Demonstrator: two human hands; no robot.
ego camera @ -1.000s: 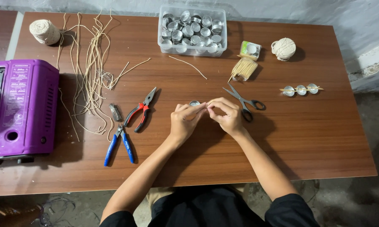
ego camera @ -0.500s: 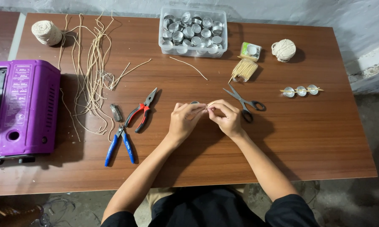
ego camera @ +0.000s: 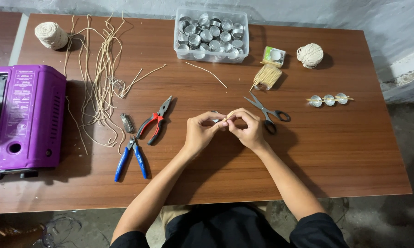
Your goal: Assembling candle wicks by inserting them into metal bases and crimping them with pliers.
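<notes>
Metal glints from a small cup point(ego camera: 213, 113) peeking out just behind the left hand point(ego camera: 201, 130), whose curled fingers meet those of the right hand point(ego camera: 248, 128) at mid-table. Between the pinched fingertips runs a thin pale stick point(ego camera: 227, 118); both hands grip it. Scissors point(ego camera: 266, 110) lie just beside the right hand, red pliers point(ego camera: 155, 121) near the left.

A clear plastic tub point(ego camera: 211, 34) of metal cups stands at the bench's point(ego camera: 335, 151) twelve o'clock edge. Toward one o'clock sits a small green-and-white carton point(ego camera: 274, 56). At nine o'clock, a purple appliance point(ego camera: 25, 117) bears a pale rectangular label point(ego camera: 19, 103).
</notes>
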